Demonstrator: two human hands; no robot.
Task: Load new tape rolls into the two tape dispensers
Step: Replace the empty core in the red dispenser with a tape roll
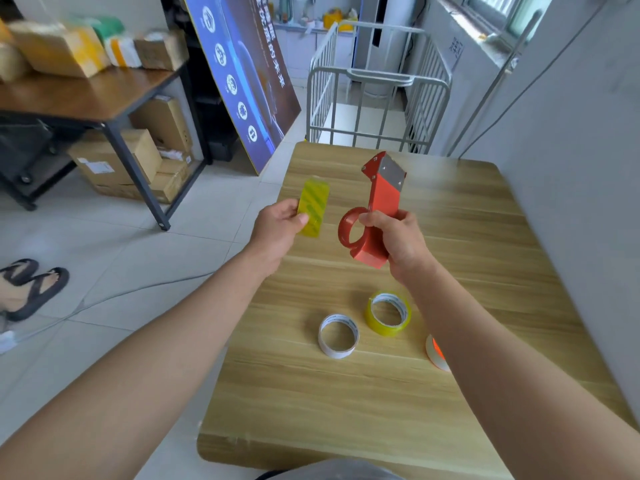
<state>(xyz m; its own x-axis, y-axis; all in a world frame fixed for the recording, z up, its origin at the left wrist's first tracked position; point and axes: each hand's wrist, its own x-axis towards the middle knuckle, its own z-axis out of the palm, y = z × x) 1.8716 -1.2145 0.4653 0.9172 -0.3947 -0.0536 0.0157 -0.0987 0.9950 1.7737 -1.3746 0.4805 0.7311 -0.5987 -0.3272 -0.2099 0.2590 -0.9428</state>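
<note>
Left hand (277, 225) pinches a light yellow tape roll (313, 209) edgewise; right hand (398, 237) grips the rigid red dispenser (379, 206) by its base.

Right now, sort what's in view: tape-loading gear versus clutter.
Job:
red dispenser, in right hand
yellow tape roll, in left hand
second yellow roll
white roll

Clutter:
cardboard boxes
blue poster
metal cart
</note>
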